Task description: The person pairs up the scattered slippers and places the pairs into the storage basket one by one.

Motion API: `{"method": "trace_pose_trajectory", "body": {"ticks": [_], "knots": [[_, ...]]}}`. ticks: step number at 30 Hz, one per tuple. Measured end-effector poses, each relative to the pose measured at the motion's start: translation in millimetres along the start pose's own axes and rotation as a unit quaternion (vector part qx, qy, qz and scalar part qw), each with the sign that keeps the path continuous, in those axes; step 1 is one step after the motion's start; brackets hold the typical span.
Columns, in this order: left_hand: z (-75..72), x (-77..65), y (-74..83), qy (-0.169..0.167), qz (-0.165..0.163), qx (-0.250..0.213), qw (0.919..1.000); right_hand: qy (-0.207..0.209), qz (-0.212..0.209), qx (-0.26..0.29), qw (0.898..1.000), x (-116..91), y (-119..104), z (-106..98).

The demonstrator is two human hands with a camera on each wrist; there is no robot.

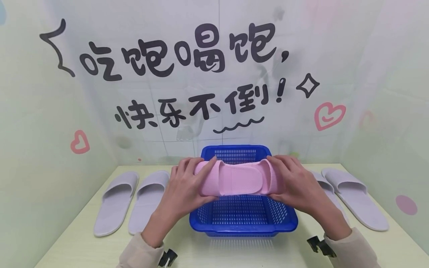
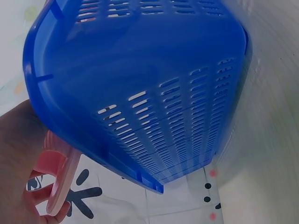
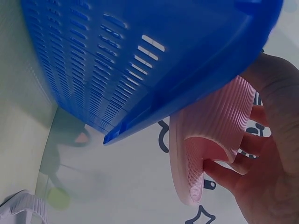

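A pair of pink slippers (image 1: 242, 179) is held sideways above a blue plastic basket (image 1: 243, 227), laid together with a ribbed toe cover at each end. My left hand (image 1: 187, 182) grips the left end, thumb and fingers spread over the ribbed cover. At the right end my right hand (image 1: 295, 182) holds the other cover; in the right wrist view its fingers curl round the pink slipper (image 3: 217, 116) at the cover's opening. The left wrist view shows only a small part of the pink slipper (image 2: 60, 172) below the basket's rim.
Two light grey slippers (image 1: 117, 203) lie side by side on the pale table (image 1: 83, 249) to the left. On the right lie two more grey slippers (image 1: 358, 201), one partly hidden by my right arm. A printed curtain (image 1: 201, 111) with black lettering hangs behind the table.
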State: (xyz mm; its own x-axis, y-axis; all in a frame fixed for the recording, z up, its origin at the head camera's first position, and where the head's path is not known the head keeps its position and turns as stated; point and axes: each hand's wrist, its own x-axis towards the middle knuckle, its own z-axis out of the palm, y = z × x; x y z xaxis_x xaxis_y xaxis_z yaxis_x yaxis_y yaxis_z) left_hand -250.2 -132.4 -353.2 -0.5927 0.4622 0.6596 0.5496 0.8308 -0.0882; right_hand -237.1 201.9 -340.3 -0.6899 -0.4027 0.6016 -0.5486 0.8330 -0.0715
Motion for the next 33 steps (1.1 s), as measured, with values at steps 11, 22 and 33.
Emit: {"method": "trace_pose_trajectory", "body": {"ticks": [11,22,33], "knots": [[1.6,-0.5,-0.4,0.003,0.006,0.003,1.0000,0.010,-0.011,-0.012,1.000,-0.1,0.5,3.4],[1.2,-1.1,0.5,-0.010,0.007,-0.004,0.9999,0.009,0.001,-0.002,1.000,-0.7,-2.0,6.6],[1.2,-0.8,0.5,-0.019,0.008,-0.004,0.9998,0.009,-0.003,0.000,1.000,-0.6,-2.8,8.1]]}}
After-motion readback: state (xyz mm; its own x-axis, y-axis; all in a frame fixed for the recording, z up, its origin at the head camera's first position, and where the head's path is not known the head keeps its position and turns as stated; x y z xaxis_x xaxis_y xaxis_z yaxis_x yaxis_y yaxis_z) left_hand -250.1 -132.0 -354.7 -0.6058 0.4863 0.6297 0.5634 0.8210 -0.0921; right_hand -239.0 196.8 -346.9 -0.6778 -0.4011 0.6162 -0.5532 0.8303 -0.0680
